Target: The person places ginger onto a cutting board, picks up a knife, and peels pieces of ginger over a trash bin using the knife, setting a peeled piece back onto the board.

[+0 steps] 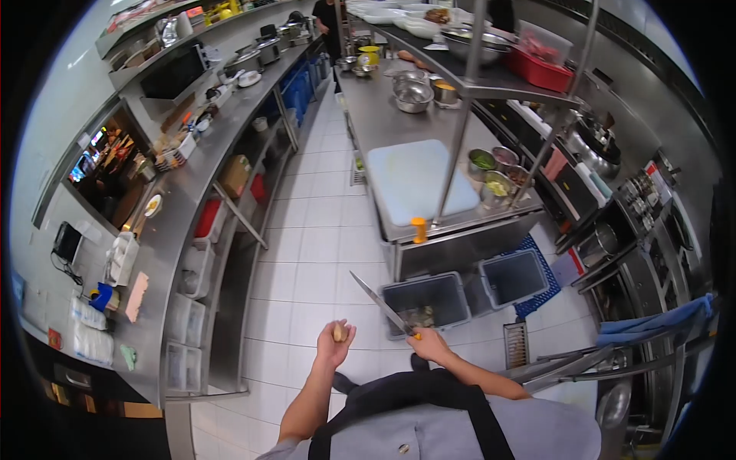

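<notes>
My right hand (pixel 431 345) is closed around the yellow handle of a long kitchen knife (pixel 376 294), whose blade points forward and to the left. In my left hand (pixel 333 349) the fingers curl round a small, pale tan piece of food (pixel 338 332); its exact kind I cannot make out. The two hands are apart, in front of my dark apron (pixel 406 399). Just beyond the knife, a grey bin (pixel 468 303) stands on the floor with some scraps at its bottom.
A white cutting board (pixel 418 180) lies on the steel table (pixel 360 100), near metal tins of chopped food (pixel 498 186) and an orange object (pixel 418 230). A second bin (pixel 512 277) stands right of the first. A long steel counter (pixel 192 180) runs along the left. A person (pixel 328 31) stands far back.
</notes>
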The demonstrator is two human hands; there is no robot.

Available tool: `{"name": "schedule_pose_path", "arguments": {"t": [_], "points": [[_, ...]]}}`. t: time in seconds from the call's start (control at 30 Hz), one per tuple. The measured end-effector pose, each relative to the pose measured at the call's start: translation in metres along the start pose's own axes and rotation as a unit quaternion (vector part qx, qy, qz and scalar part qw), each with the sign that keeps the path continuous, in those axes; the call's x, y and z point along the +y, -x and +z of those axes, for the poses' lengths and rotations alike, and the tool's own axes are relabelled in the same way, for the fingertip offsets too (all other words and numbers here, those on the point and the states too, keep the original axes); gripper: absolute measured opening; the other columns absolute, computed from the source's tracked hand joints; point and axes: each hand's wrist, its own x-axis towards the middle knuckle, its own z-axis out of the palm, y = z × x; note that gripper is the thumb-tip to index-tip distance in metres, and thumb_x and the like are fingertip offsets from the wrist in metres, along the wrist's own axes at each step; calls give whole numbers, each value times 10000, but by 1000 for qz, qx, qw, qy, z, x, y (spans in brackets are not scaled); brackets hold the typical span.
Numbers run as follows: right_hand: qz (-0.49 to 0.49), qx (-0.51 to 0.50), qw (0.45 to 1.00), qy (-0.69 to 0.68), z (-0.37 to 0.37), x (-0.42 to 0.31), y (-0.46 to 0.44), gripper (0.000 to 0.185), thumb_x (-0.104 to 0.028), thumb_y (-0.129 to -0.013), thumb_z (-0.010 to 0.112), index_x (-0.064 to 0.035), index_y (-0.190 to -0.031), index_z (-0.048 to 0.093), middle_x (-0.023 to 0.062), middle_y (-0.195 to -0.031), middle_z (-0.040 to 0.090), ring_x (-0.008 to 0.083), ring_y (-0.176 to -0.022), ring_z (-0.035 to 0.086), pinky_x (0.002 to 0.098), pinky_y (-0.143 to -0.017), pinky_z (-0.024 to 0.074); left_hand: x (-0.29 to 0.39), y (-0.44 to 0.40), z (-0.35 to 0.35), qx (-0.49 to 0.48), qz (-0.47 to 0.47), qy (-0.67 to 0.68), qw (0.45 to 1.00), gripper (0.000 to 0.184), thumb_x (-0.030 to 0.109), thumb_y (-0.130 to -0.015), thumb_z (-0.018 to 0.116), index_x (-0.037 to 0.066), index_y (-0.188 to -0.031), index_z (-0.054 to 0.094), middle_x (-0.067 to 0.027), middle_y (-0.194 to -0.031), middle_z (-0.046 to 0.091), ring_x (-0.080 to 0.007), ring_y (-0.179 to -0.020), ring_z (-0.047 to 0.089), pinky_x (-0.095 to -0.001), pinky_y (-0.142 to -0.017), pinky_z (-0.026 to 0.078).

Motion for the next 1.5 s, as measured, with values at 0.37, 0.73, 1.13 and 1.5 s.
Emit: {"name": "schedule_pose_path", "arguments": {"t": [0.37,0.73,1.13,1.5], "points": [[-1,219,942,-255,-91,175,25,320,-298,-900,666,17,-936,701,195,-788,695,347,-757,674,418,-704,508,-216,-22,216,-150,-125,-177,965,407,436,-1058,319,88,-1030,528,-155,-871,654,-187,-551,491,-291,-479,372],[-40,250,956,-147,-145,131,29,293,-301,-948,592,-17,-924,656,272,-873,673,481,-850,641,532,-714,491,-227,-17,250,-123,-45,-190,973,383,397,-1059,384,47,-1073,539,-126,-935,617,-235,-810,600,-340,-655,456],[-240,234,940,62,-145,97,13,175,-177,-908,600,-43,-823,525,176,-719,645,410,-662,642,524,-591,494,-260,-40,218,-71,52,-75,993,358,469,-1039,428,129,-1031,539,-46,-969,594,-186,-895,608,-360,-797,520],[-292,242,920,95,-143,87,-4,127,-144,-891,602,-38,-844,551,152,-744,651,365,-683,660,483,-606,524,-256,-50,219,-50,23,-4,998,391,499,-1034,421,127,-1035,540,-43,-987,594,-197,-919,601,-380,-837,513]]}}
